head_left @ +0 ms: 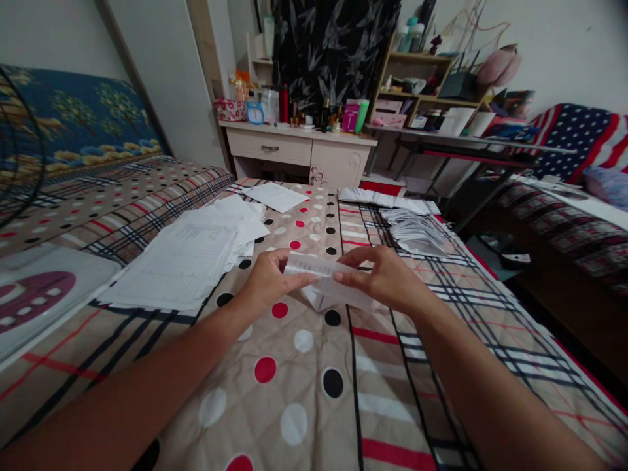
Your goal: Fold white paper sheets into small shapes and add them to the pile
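Observation:
Between my two hands is a sheet of paper (321, 267), partly folded, with faint printed lines on its upper part. My left hand (275, 278) pinches its left end, thumb in front and fingers behind. The right end is gripped the same way by my right hand (380, 278). A lower flap of the paper hangs just above the patterned bedspread (294, 366). To the left lies a spread stack of printed sheets (181, 261). On the right are a pile of folded papers (415, 232) and a row of white folded papers (387, 199) behind it.
A single sheet (276, 196) lies farther back on the bed. At the left edge sits a white board-like item with a purple oval (39, 294). Beyond the bed stand a white dresser (269, 149) and a shelf unit (417, 59) full of small items.

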Demonstrator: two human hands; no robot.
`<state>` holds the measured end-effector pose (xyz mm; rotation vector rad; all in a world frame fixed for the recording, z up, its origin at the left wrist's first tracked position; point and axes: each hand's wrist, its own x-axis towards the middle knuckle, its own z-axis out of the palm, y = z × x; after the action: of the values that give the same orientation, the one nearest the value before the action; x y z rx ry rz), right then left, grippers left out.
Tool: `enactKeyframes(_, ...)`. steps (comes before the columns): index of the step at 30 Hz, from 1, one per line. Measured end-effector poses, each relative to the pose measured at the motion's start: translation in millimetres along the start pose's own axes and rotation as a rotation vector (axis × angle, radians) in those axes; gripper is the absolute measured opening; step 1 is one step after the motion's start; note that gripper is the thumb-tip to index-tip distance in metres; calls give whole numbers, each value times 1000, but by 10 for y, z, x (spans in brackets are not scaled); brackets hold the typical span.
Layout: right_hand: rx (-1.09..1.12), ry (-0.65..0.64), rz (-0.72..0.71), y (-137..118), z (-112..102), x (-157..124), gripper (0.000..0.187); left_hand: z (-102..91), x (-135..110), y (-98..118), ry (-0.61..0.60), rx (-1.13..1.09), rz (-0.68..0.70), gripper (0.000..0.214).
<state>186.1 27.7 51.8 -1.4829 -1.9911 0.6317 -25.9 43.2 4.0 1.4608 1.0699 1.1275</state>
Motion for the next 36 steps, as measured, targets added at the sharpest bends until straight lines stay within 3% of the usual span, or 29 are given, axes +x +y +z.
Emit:
enactKeyframes(5, -99, -92, -13, -73, 60, -41, 25, 47, -35, 67, -65, -10, 18, 21)
enactKeyframes(15, 344, -289, 118, -60, 83, -68, 20, 51, -22, 29, 40, -147, 56, 21)
enactKeyframes(20, 484, -195, 213, -102, 262, -89, 24, 73, -37, 40, 109, -263, 22, 34)
enactKeyframes(23, 516, -86, 238, -138, 393, -105, 28, 124, -74, 46, 64, -359, -90, 50)
enactKeyframes(26, 593, -33, 264, -138, 494, -112, 31, 168, -108, 26, 51, -364, -171, 40)
enactKeyframes(32, 735, -162, 400, -92, 580, -123, 27, 139, -87, -49, 211, -307, -100, 28)
enactKeyframes(36, 776, -210, 382, -64, 594, -137, 25, 73, -42, -52, 273, -289, -63, 29)
